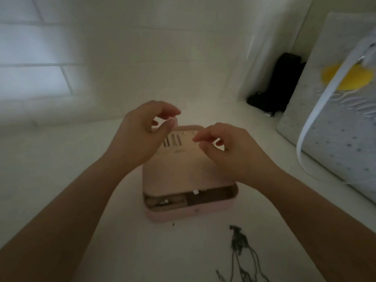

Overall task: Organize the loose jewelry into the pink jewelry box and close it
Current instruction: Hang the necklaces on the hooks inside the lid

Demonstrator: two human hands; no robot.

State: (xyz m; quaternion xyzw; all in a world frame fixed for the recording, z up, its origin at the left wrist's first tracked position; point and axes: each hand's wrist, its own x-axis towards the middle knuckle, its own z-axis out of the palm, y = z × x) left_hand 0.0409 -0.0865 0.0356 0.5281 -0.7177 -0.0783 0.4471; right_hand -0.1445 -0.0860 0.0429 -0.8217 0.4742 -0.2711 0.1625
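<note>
The pink jewelry box [183, 213] stands open on the white table, and its front compartments hold small pieces. Its lid [183, 169] is raised with the inner face toward me, showing dark slits and a row of pale studs near the top. My left hand [142, 135] is curled at the lid's upper left corner, thumb tip against the edge. My right hand [221, 147] pinches thumb and forefinger on a tiny pale piece at the stud row. A dark loose chain necklace [240, 247] lies on the table in front of the box, to the right.
A tiny dark bit [173, 224] lies just before the box. A grey dotted bag [335, 139] with a yellow patch and white strap stands at the right. A black object [278, 86] sits in the back corner. A white wall rises close behind.
</note>
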